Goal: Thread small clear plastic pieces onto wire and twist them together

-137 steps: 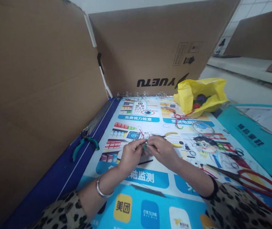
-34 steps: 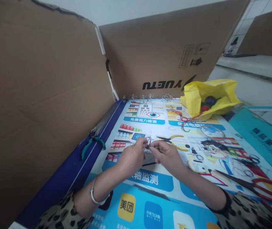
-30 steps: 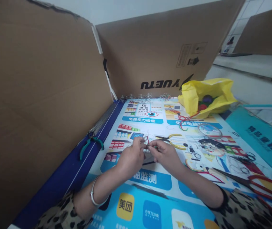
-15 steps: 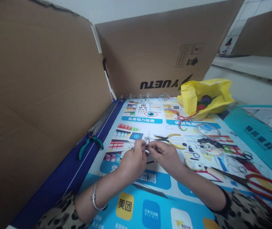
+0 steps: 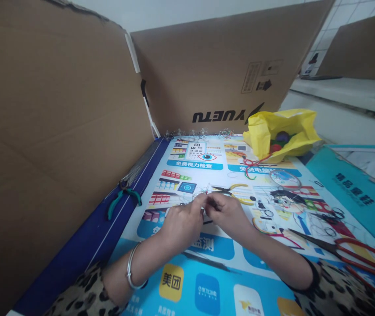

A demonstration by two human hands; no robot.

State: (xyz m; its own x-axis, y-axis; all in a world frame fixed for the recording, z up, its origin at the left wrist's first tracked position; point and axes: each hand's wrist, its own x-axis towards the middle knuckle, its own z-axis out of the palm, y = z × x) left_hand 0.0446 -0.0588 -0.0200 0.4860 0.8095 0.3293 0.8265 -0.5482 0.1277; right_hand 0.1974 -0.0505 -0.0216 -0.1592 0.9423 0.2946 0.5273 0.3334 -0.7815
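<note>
Over the middle of the printed sheet, my left hand (image 5: pixel 184 221) and my right hand (image 5: pixel 228 215) meet with fingertips pinched together. Between them is a small piece of thin wire (image 5: pixel 207 188) with a bit of red on it. Its fine ends stick up just beyond the fingers, which hide most of it. Yellow-handled pliers (image 5: pixel 239 193) lie open on the sheet right behind my right hand. Off to the left, teal-handled pliers (image 5: pixel 124 197) rest on the blue strip.
Large red-handled scissors (image 5: pixel 340 250) and small black scissors (image 5: pixel 334 215) lie at right. A yellow bag (image 5: pixel 258 136) holds coloured balls, with red cord (image 5: pixel 248 164) before it. Several wire pieces (image 5: pixel 202 131) line the back cardboard wall (image 5: pixel 220 74). A teal box panel (image 5: pixel 352 188) lies far right.
My right hand has rolled inward, its fingers now curled closer against my left fingertips. The wire piece is more covered. The view has shifted slightly.
</note>
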